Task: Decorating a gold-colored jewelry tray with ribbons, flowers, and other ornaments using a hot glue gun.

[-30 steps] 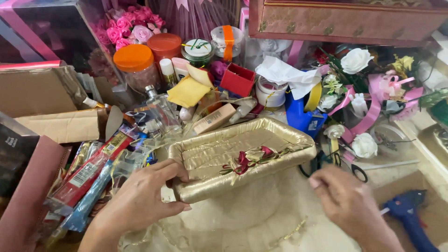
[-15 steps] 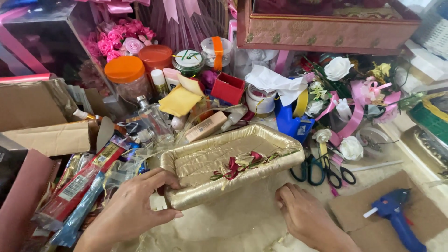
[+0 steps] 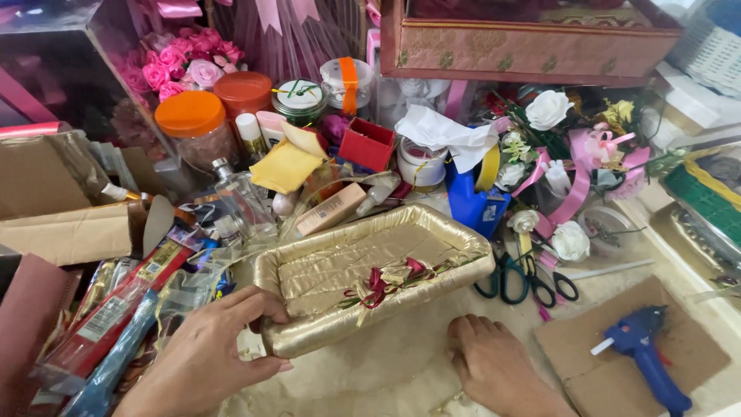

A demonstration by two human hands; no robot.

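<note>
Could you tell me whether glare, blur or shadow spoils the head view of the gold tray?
In the head view, lighting is soft and even; the gold tray shows mild sheen but no blown-out glare. The left hand gripping its corner and the right hand are sharp, with faint shadows. The clear wrap at top left reflects light.

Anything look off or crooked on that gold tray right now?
The gold tray sits tilted, its left corner lifted by the left hand. Its ribbon flowers hang over the front rim. No damage shows.

Left hand (image 3: 204, 351) grips the gold tray (image 3: 370, 286) — right hand (image 3: 494, 363) rests flat beside it.
</note>
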